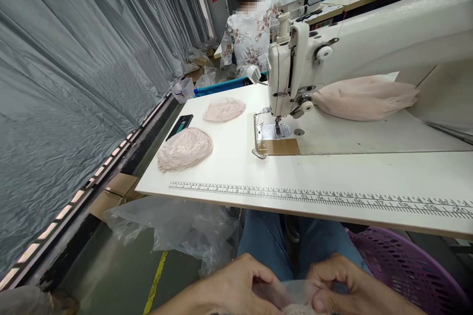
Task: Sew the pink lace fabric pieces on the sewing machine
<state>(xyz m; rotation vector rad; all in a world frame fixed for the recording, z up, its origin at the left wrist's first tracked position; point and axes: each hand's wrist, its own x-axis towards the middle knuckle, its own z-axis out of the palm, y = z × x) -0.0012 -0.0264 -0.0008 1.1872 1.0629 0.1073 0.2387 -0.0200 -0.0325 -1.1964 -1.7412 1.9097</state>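
Observation:
Over my lap at the bottom of the head view, my left hand [246,285] and my right hand [342,283] are both closed on a piece of sheer pale pink lace fabric [295,293]. Its lower part is cut off by the frame edge. Beyond them stands a white sewing machine [288,69] on the table, its needle area apart from both hands. A stack of pink lace pieces [186,149] lies on the table's left side, with a smaller pile of pink fabric pieces [224,109] behind it. More pink fabric [365,97] rests under the machine arm.
The white table [229,167] has a printed ruler [318,197] along its front edge. A phone [180,126] lies by the lace stack. A purple basket [406,266] stands at lower right, plastic bags [177,221] at lower left. A co-worker [249,34] sits ahead.

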